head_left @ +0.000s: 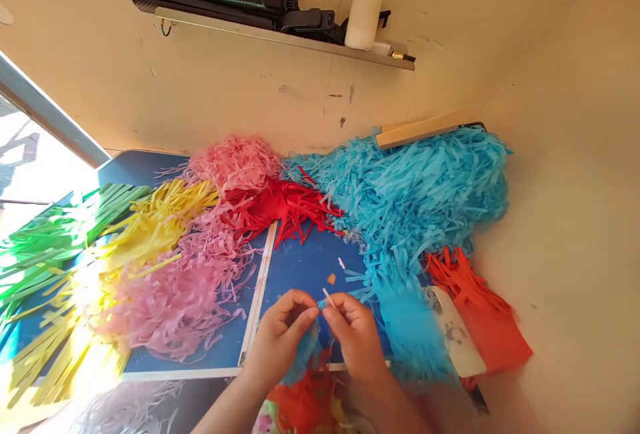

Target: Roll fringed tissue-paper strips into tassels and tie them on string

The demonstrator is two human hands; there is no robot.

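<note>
My left hand [280, 335] is closed in a pinch on the twisted end of a blue tissue paper piece [306, 354], which hangs beneath it. Close beside it, my right hand [354, 334] pinches at the same blue end. A thin whitish strip [328, 297] sticks up between its thumb and finger. Both sets of fingertips almost meet over the front part of the blue table. Below my hands, orange-red tissue paper [305, 402] shows at the bottom, partly hidden.
Piles of fringed paper cover the table [305, 274]: light blue [425, 187], red [285, 207], pink [175, 287], yellow [160, 227] and green [60, 234]. A phone [457, 334] lies beside orange-red paper [493, 321]. The wall shelf [290, 39] holds a white bottle [364, 11].
</note>
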